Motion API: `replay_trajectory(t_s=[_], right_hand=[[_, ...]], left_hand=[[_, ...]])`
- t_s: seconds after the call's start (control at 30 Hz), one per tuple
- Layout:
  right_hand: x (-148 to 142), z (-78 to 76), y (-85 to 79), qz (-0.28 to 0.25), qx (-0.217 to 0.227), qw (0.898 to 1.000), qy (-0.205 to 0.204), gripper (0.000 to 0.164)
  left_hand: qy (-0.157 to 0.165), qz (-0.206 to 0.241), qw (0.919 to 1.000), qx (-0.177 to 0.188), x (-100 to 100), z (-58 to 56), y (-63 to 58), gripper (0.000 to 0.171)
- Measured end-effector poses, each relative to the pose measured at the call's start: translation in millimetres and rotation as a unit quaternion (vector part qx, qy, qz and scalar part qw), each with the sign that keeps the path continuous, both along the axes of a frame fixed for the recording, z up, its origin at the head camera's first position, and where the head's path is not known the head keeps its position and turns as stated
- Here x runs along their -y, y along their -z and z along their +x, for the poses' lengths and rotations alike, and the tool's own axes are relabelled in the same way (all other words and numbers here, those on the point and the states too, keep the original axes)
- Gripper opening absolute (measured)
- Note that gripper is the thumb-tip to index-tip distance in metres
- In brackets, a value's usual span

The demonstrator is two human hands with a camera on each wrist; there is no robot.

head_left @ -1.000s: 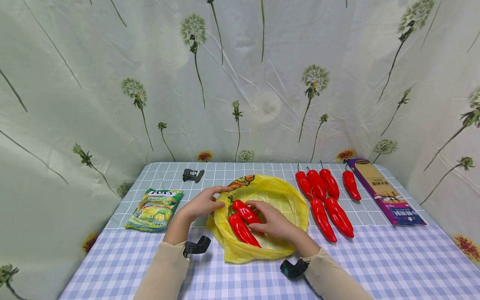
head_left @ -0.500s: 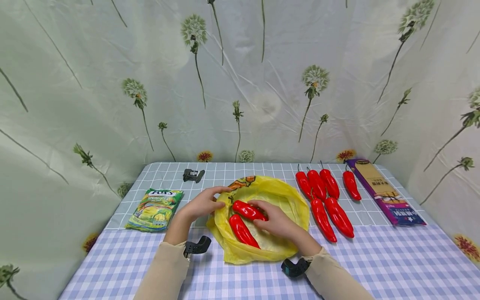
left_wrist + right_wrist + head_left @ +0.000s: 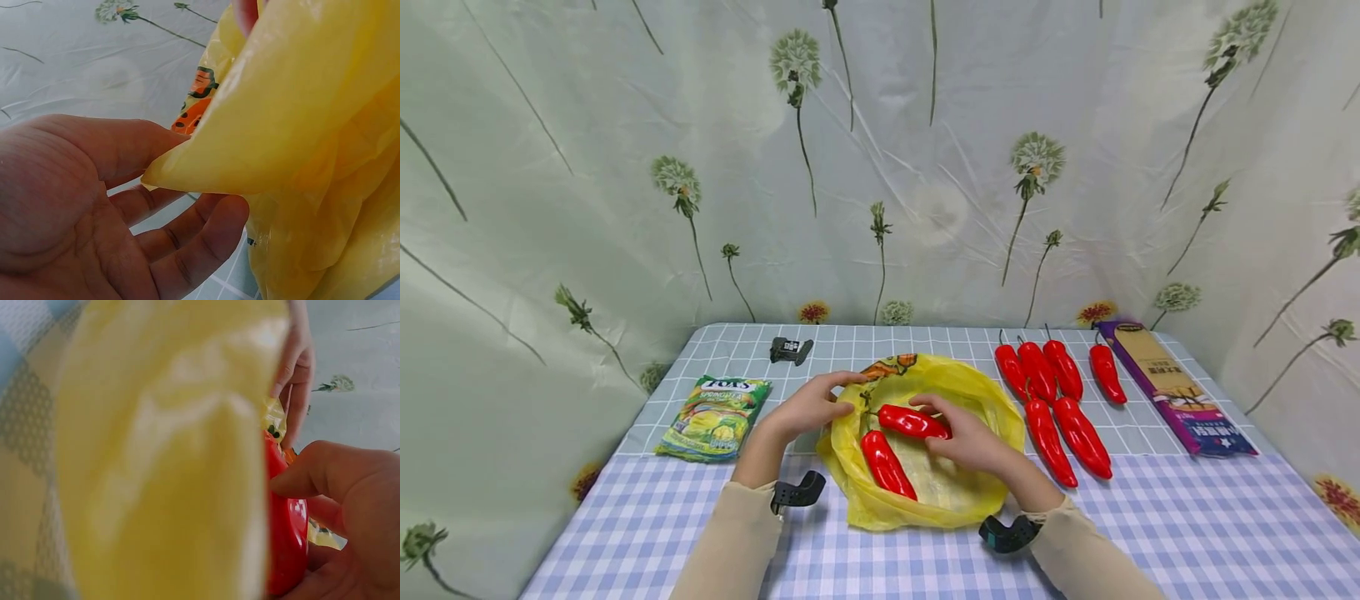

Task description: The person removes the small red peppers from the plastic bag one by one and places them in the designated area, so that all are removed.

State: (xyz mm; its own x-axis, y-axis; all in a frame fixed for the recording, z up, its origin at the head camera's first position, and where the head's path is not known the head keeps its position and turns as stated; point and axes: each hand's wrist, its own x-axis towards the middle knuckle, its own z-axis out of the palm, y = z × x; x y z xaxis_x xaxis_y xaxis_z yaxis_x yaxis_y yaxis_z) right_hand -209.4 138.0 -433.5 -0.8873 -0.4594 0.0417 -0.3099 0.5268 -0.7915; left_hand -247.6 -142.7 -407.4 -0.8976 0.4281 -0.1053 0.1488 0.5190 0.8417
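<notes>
A yellow plastic bag (image 3: 925,515) lies spread open in the middle of the table, its mouth facing up. My left hand (image 3: 811,406) pinches the bag's left rim between thumb and fingers; the left wrist view shows a corner of the film (image 3: 206,162) in that pinch. Inside the bag mouth, my right hand (image 3: 973,437) grips a red chili pepper (image 3: 912,422) by its right end, stem pointing left. A second red chili pepper (image 3: 886,468) lies in the bag just below it. Yellow film covers much of the right wrist view and hides part of the held pepper (image 3: 289,544).
Several more red chili peppers (image 3: 1043,440) lie on the cloth to the bag's right. Beyond them is a long purple and tan package (image 3: 1176,387). A green candy bag (image 3: 715,421) lies on the left, and a small black device (image 3: 790,351) sits at the back.
The pepper in my right hand has swung from slanting to nearly level and shifted right, away from the other pepper. My left hand keeps its place on the bag's rim.
</notes>
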Motion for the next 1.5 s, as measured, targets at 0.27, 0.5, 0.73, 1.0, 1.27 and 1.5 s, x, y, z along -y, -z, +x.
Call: replay_trajectory(t_s=[0.27,0.5,0.73,1.0,1.27,1.5], right_hand=[[-14,4.1,-5.4,0.006,0.003,0.999,0.050,0.062],[-26,9.9,-9.5,0.003,0.006,0.997,0.077,0.051],[-38,14.5,-19.1,-0.017,-0.008,0.995,0.098,0.055],[-59,23.9,-22.9,-0.046,-0.057,0.989,0.132,0.053],[-82,34.9,-26.3,-0.062,-0.071,0.982,0.166,0.049],[-100,39.2,-29.1,-0.069,-0.050,0.972,0.221,0.051]], left_hand=[[0.004,0.006,1.0000,0.002,0,0.6,-0.1,0.047],[0.000,0.004,1.0000,0.009,0,0.8,0.1,0.047],[0.002,0.002,1.0000,0.009,0,0.3,0.2,0.046],[0.003,0.004,0.9999,0.009,0,-0.4,1.0,0.046],[0.004,0.000,1.0000,0.006,-1,-1.3,2.5,0.046],[0.002,0.001,0.9999,0.011,-1,-1.3,3.0,0.045]])
